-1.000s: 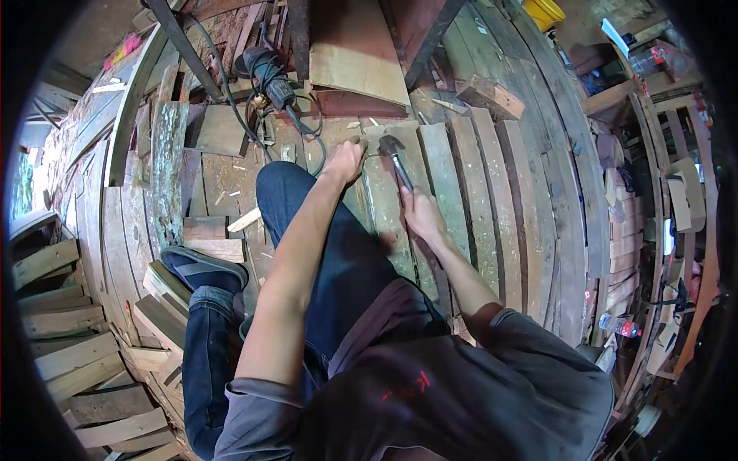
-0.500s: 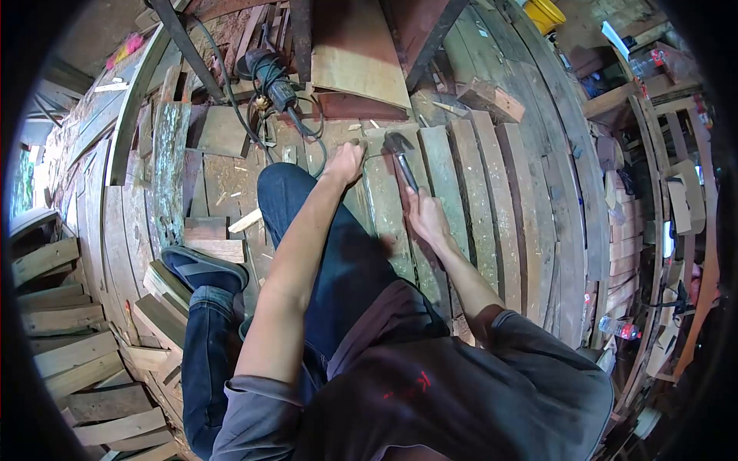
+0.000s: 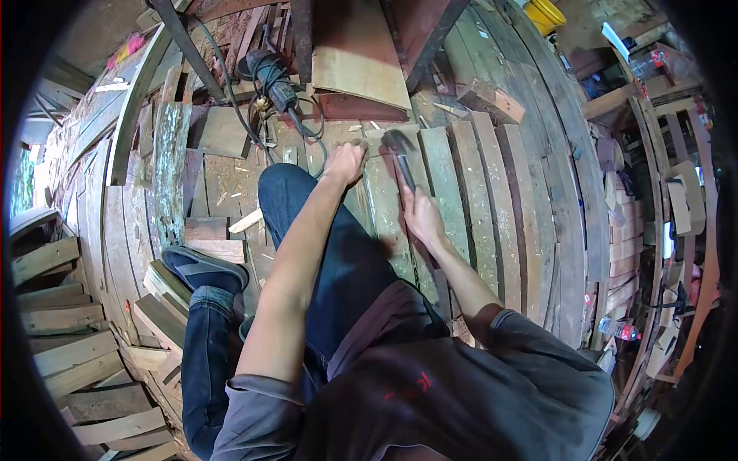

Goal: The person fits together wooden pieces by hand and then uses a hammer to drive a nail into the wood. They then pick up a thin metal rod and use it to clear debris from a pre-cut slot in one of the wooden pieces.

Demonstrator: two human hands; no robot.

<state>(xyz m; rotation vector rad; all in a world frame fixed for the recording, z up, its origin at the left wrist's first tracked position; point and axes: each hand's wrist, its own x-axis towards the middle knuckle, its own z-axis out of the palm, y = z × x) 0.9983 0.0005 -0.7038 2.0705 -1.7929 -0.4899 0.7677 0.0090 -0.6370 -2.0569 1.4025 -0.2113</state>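
My right hand (image 3: 424, 217) is wrapped round the handle of a claw hammer (image 3: 405, 167). The hammer's head, a little blurred, is over the far end of the wooden planks (image 3: 382, 192), just right of my left hand. Fingers bent together, my left hand (image 3: 346, 163) rests low beyond my knee, by the end of a plank. Whatever it grips is too small and too hidden to name. A gap separates the hammer head from those fingers.
A corded power tool (image 3: 273, 86) lies beyond my left hand, its cable looping nearby. A plywood sheet (image 3: 357, 65) leans between dark posts at the back. On the right are a wood block (image 3: 492, 101) and a plastic bottle (image 3: 619, 329). Stacked offcuts (image 3: 77, 361) lie left.
My right hand and the hammer handle have shifted slightly left, and the hammer head has turned a little. My left hand has stayed almost in place.
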